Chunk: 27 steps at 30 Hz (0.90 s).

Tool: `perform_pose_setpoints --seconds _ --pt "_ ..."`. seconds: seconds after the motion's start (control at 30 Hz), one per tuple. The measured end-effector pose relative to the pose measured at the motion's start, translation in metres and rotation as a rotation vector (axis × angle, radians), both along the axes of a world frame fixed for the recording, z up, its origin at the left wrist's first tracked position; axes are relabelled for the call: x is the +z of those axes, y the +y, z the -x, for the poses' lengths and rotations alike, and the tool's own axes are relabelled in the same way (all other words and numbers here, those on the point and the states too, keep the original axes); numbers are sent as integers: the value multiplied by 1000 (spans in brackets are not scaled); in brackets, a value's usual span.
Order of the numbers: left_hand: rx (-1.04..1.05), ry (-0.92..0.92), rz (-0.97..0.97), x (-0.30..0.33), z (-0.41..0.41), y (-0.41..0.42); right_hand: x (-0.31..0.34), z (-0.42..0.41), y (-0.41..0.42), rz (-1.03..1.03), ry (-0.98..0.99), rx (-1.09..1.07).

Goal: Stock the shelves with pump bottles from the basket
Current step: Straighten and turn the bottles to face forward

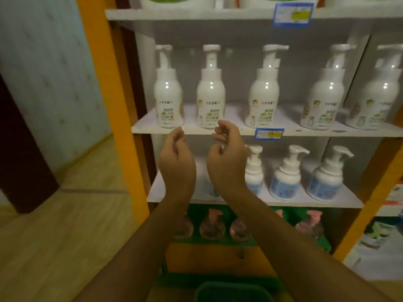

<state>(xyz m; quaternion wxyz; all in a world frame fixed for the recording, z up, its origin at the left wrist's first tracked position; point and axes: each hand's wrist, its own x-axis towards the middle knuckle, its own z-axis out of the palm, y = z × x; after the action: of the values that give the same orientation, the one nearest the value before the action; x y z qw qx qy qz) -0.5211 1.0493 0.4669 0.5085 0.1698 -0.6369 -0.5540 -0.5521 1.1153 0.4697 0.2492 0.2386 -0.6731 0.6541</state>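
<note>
Both my hands are up in front of the shelving and neither one is holding anything. My left hand [176, 158] has its fingers loosely curled in toward the palm, relaxed, touching nothing, with the fingertips just below the front edge of the middle shelf [305, 131]. My right hand [226, 155] is about the same, fingers bent and a bit more hooked, thumb tucked near them, empty too. They sit near each other but apart. The tall white pump bottles [211, 88] stand upright in a row on that middle shelf, five of them, right above my fingertips. Shorter blue-label pump bottles [285, 173] are on the lower shelf [316, 202] behind my right hand. The green basket [233, 290] is down at the bottom between my forearms; can't tell what's in it.
</note>
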Motion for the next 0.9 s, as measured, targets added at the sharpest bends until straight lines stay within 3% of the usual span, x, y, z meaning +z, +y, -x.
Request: perform_pose_setpoints --seconds 0.23,0.5,0.9 --pt "-107 -82 7 24 5 -75 23 5 -52 -220 -40 116" --pt "-253 -164 113 39 24 -101 31 33 -74 -351 -92 136" --pt "-317 -236 179 37 27 -102 32 38 -73 -342 -77 137"
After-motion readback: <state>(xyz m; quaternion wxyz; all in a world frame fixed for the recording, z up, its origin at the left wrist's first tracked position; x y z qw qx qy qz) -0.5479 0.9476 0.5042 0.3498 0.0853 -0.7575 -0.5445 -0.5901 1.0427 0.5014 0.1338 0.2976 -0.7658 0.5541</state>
